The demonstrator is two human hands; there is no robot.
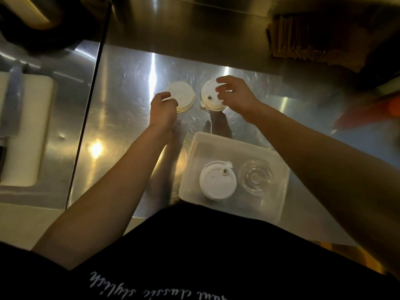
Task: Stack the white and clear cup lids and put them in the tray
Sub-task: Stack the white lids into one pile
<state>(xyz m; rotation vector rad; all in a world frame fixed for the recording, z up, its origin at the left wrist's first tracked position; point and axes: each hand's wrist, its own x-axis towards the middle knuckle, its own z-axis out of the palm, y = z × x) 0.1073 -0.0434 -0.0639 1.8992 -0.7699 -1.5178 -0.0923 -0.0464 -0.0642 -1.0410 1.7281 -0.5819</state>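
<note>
Two white cup lids lie side by side on the steel counter. My left hand point(163, 109) pinches the near-left rim of the plain white lid point(183, 96). My right hand point(236, 98) arches over the right side of the white lid with a sip hole point(208, 95), thumb at its near rim and forefinger at its far rim. Closer to me stands the translucent white tray point(194, 152). It holds a stack of white lids point(216, 180) on the left and a stack of clear lids point(255, 177) on the right.
A white cutting board point(28, 131) sits on the adjoining counter at the left, past a dark seam. Brown paper goods point(303, 40) are piled at the back right, and blurred orange and green items point(378, 105) lie at the right edge.
</note>
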